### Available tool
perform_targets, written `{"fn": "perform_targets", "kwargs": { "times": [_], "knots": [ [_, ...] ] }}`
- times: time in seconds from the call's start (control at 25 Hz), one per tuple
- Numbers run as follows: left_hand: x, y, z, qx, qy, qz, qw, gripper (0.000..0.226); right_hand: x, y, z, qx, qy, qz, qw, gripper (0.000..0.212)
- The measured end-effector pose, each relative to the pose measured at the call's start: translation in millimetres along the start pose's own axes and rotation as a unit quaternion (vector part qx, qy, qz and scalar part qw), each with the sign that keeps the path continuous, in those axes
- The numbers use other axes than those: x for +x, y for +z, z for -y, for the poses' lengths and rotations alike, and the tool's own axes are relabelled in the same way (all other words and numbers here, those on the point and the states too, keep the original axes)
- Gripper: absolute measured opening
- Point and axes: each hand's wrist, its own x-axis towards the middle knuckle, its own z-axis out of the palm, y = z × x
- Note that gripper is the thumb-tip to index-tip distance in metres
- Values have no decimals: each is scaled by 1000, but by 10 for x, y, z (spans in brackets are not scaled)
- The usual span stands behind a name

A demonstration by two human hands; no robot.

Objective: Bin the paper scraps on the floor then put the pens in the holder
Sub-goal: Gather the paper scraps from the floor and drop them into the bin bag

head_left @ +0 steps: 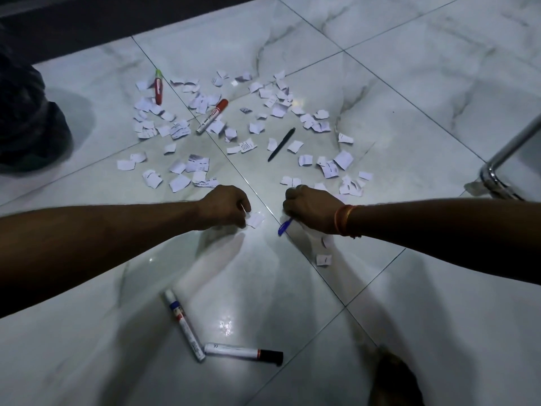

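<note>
- The left hand [225, 205] is low over the floor [409, 303], its grip closed to a pinch of thumb and fingertips on a white scrap [255, 220] that lies just in front of the person.
- The right hand [310, 210] sits near it, knuckles up and fingers curled under. I cannot tell whether that grip holds anything, as the palm is hidden.
- A blue pen [285, 226] pokes out from beneath the right hand, and an orange thread band [343, 219] circles that wrist.
- The paper scraps [263, 112] are spread in a wide patch across the tiles beyond both hands, with a few more lying under the right forearm.
- Among the scraps lie three pens: a red marker [158, 88] with a green tip, a white marker with a red cap [212, 116] and a slim black pen [281, 145].
- Nearer the person, two more lie with their ends touching in a V: a blue-banded marker [184, 329] and a black-capped marker [244, 353].
- A dark bag [29, 112] slumps at the left edge, and a chrome leg [509, 159] stands at the right.
</note>
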Motion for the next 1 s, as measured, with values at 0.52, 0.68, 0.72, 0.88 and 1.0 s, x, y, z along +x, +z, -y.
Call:
{"fn": "perform_targets", "kwargs": {
  "times": [0.52, 0.68, 0.72, 0.88, 1.0],
  "knots": [
    [-62, 28, 52, 47, 29, -2, 998, 34, -461, 10, 777, 239, 69, 73, 966, 35],
    [-48, 119, 54, 69, 35, -9, 997, 40, -740, 193, 312, 222, 260, 50, 938, 79],
    [-35, 146, 57, 69, 34, -11, 997, 41, -780, 250, 232, 240, 306, 52, 920, 84],
    [24, 227, 72, 78, 37, -20, 996, 43, -604, 360, 86, 357, 363, -3, 861, 71],
    [85, 259, 73, 87, 37, -38, 995, 44, -288, 219, 116, 432, 322, -75, 839, 53]
  ]
}}
